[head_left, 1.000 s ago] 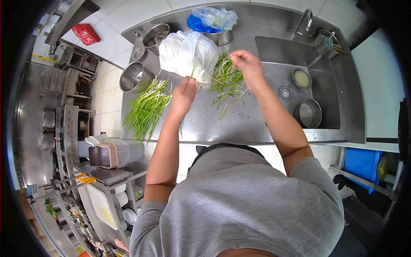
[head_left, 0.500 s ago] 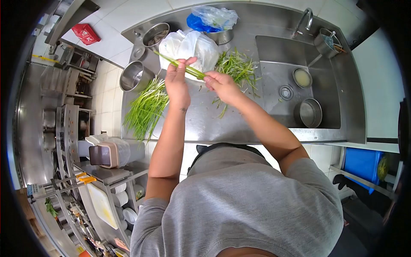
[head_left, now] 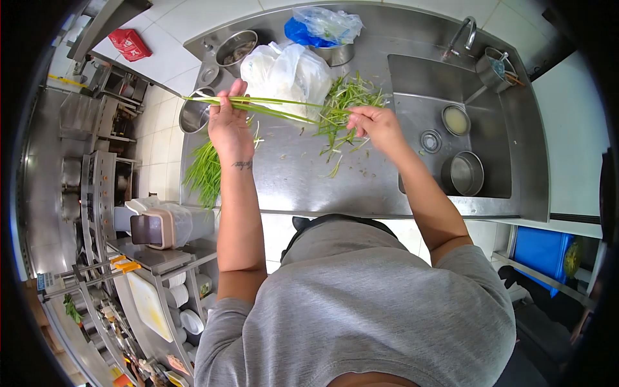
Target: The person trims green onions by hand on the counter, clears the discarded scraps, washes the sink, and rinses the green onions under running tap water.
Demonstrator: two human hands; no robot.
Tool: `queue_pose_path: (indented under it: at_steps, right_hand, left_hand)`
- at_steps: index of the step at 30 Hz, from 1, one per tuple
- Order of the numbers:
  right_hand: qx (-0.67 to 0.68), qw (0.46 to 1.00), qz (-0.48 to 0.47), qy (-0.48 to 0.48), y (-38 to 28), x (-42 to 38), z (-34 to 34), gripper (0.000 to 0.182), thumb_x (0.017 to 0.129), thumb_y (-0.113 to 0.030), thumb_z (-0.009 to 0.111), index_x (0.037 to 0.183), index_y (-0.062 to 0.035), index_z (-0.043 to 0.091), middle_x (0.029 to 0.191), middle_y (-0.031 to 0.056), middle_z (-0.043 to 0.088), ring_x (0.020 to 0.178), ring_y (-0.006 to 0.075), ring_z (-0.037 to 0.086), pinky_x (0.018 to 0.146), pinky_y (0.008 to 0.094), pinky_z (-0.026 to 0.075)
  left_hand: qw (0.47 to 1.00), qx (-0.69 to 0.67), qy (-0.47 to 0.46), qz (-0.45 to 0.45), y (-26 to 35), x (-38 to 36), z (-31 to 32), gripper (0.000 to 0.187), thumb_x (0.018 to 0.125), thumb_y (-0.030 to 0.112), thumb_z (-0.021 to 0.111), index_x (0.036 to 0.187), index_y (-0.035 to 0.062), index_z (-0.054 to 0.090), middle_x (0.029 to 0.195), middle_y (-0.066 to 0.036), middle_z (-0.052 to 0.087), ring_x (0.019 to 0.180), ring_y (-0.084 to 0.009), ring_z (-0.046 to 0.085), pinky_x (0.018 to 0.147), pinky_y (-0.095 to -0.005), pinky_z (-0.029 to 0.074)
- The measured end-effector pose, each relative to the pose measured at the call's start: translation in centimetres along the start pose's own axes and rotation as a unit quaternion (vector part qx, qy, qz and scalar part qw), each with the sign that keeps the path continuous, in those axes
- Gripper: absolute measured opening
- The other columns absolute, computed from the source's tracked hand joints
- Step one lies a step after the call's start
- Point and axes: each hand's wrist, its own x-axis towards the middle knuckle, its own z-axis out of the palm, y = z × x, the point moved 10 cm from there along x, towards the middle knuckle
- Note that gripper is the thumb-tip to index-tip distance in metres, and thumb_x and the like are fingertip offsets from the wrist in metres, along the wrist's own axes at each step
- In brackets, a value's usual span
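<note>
My left hand point(head_left: 231, 126) holds a few long green stalks point(head_left: 277, 111) across its fingers, their pale ends pointing left over a steel pot point(head_left: 193, 117). The stalks stretch right toward my right hand point(head_left: 377, 126), whose fingers are pinched; what they hold is too small to name. A bundle of long green stalks point(head_left: 205, 173) lies on the steel counter point(head_left: 290, 184) at the left, partly behind my left wrist. Beside my right hand is a loose pile of green pieces point(head_left: 351, 97). Behind the held stalks stands a white plastic bag point(head_left: 287, 74).
A steel sink point(head_left: 412, 116) on the right holds a bowl of cloudy liquid point(head_left: 456, 120) and a steel pot point(head_left: 467, 173), under a faucet point(head_left: 459, 39). A blue and clear bag point(head_left: 322, 27) tops a pot behind. Another pot point(head_left: 236, 51) stands back left.
My hands have moved apart, the left one leftward and the right one rightward. The held stalks now lie stretched nearly level between them.
</note>
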Motion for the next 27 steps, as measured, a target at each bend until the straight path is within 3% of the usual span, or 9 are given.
queue_pose_path:
  at_steps: [6, 12, 15, 18, 20, 25, 27]
  right_hand:
    - [-0.012, 0.999, -0.021, 0.033, -0.7, 0.0, -0.7, 0.015, 0.087, -0.006, 0.054, 0.097, -0.0002, 0.063, 0.080, 0.0050, 0.066, 0.060, 0.0084, 0.056, 0.056, 0.0227, 0.047]
    - [-0.145, 0.988, -0.023, 0.037, 0.0, 0.4, -3.3, 0.010, 0.088, -0.008, 0.056, 0.090, -0.0007, 0.062, 0.077, 0.0042, 0.065, 0.062, 0.0095, 0.057, 0.057, 0.0235, 0.047]
    - [0.014, 0.990, -0.012, 0.141, 0.0, 0.6, -5.9, 0.012, 0.086, -0.010, 0.060, 0.093, -0.0019, 0.064, 0.076, 0.0028, 0.065, 0.062, 0.0097, 0.056, 0.059, 0.0242, 0.047]
    - [0.085, 0.985, -0.038, 0.144, -2.9, 0.7, -2.3, 0.012, 0.085, -0.010, 0.062, 0.094, -0.0046, 0.065, 0.080, 0.0016, 0.065, 0.067, 0.0090, 0.056, 0.065, 0.0234, 0.047]
    - [0.046, 0.992, -0.035, 0.115, -3.2, 1.5, 2.5, 0.016, 0.081, -0.016, 0.068, 0.091, -0.0037, 0.068, 0.076, 0.0009, 0.065, 0.066, 0.0087, 0.057, 0.062, 0.0254, 0.046]
    - [-0.093, 0.979, -0.133, 0.128, -3.5, 2.5, 11.2, 0.015, 0.076, -0.013, 0.068, 0.087, -0.0036, 0.068, 0.075, 0.0143, 0.065, 0.066, 0.0246, 0.063, 0.062, 0.0322, 0.048]
    - [-0.145, 0.979, -0.123, 0.079, -3.1, 2.9, 13.5, 0.015, 0.075, -0.013, 0.067, 0.087, -0.0035, 0.068, 0.077, 0.0169, 0.064, 0.068, 0.0293, 0.063, 0.063, 0.0334, 0.049]
  left_hand:
    - [1.000, 0.000, 0.016, 0.015, 0.6, 0.4, -1.0, 0.014, 0.099, 0.016, 0.038, 0.104, 0.0053, 0.045, 0.117, -0.021, 0.057, 0.113, -0.0312, 0.054, 0.097, -0.0430, 0.043]
    - [0.997, 0.003, 0.040, 0.060, 3.9, 1.7, -4.5, 0.016, 0.099, 0.015, 0.037, 0.105, 0.0017, 0.042, 0.113, -0.022, 0.058, 0.102, -0.0310, 0.060, 0.092, -0.0443, 0.048]
    - [0.990, 0.112, 0.035, 0.075, 5.4, 1.5, -5.2, 0.018, 0.098, 0.013, 0.040, 0.105, -0.0018, 0.047, 0.106, -0.021, 0.062, 0.095, -0.0268, 0.063, 0.087, -0.0400, 0.051]
    - [0.967, 0.251, -0.028, -0.018, 0.9, -1.2, -0.9, 0.020, 0.096, 0.012, 0.045, 0.104, -0.0042, 0.052, 0.100, -0.020, 0.064, 0.093, -0.0249, 0.064, 0.086, -0.0364, 0.051]
    - [0.979, 0.177, -0.066, -0.081, -3.8, -2.6, 0.5, 0.020, 0.095, 0.010, 0.048, 0.104, -0.0049, 0.056, 0.098, -0.018, 0.065, 0.091, -0.0219, 0.064, 0.085, -0.0320, 0.050]
    - [0.983, 0.149, -0.045, -0.096, -7.9, -3.2, -0.6, 0.017, 0.094, 0.009, 0.050, 0.101, -0.0047, 0.058, 0.099, -0.016, 0.066, 0.088, -0.0183, 0.063, 0.082, -0.0280, 0.049]
    - [0.983, 0.156, -0.036, -0.087, -7.7, -2.4, -3.0, 0.017, 0.094, 0.010, 0.050, 0.098, -0.0042, 0.059, 0.094, -0.013, 0.067, 0.082, -0.0163, 0.064, 0.076, -0.0264, 0.050]
